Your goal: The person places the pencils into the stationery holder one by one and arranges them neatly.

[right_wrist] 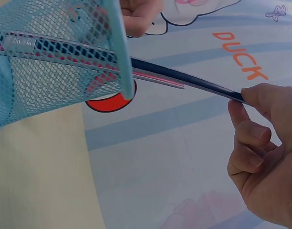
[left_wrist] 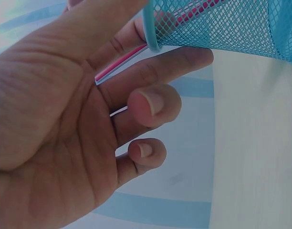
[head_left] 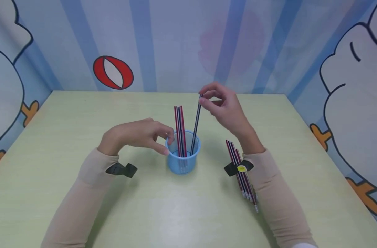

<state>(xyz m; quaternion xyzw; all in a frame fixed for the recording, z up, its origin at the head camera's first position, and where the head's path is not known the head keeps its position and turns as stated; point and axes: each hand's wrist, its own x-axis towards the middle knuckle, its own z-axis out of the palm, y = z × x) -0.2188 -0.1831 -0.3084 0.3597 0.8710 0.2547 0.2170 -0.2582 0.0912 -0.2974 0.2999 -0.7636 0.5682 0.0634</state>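
Observation:
A blue mesh pencil cup [head_left: 182, 167] stands on the table with several striped pencils [head_left: 180, 131] upright in it. At its left rim, my left hand [head_left: 138, 134] grips the edge with thumb and fingers. The left wrist view shows the cup's rim [left_wrist: 150, 28] between those fingers, one fingertip seen through the mesh. Above the cup's right side, my right hand [head_left: 223, 106] pinches the upper end of a dark striped pencil [head_left: 196, 125]. That pencil leans inside the rim, its lower part in the cup. In the right wrist view, thumb and forefinger hold the pencil [right_wrist: 193, 81] by its tip.
A loose bundle of pencils [head_left: 244, 186] lies on the table [head_left: 145, 213] beside and partly under the right forearm, metal-banded ends toward me. Behind the table's far edge hangs a blue striped backdrop [head_left: 179, 44] with cartoon prints.

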